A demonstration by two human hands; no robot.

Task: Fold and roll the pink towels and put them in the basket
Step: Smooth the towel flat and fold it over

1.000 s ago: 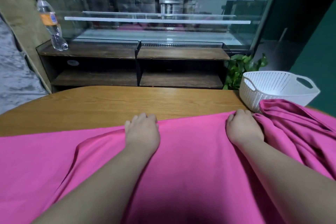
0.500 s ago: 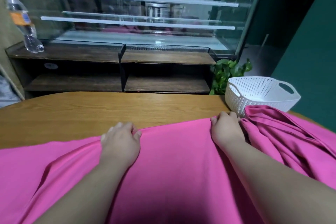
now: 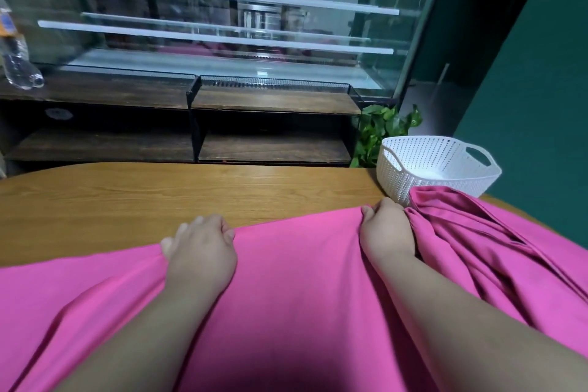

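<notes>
A large pink towel [image 3: 296, 267] lies spread over the near half of the wooden table [image 3: 191, 194]. My left hand [image 3: 200, 251] grips the towel's far edge with curled fingers, left of centre. My right hand [image 3: 386, 229] grips the same edge further right, fingers curled over the cloth. A second mass of pink towel [image 3: 477, 248] lies bunched in folds to the right of my right hand. The white perforated basket [image 3: 436, 165] stands empty at the table's far right corner, just behind that bunched cloth.
Behind the table stand dark wooden shelves [image 3: 273, 102] and a glass display case [image 3: 222, 19]. A plastic water bottle [image 3: 14, 51] sits on the shelf at far left. A green plant [image 3: 381, 130] grows beside the basket. A green wall [image 3: 534, 89] is at right.
Both hands have drawn the towel's far edge nearer to me, baring more table. My fingers curl more tightly on the edge. The view has swung to the right.
</notes>
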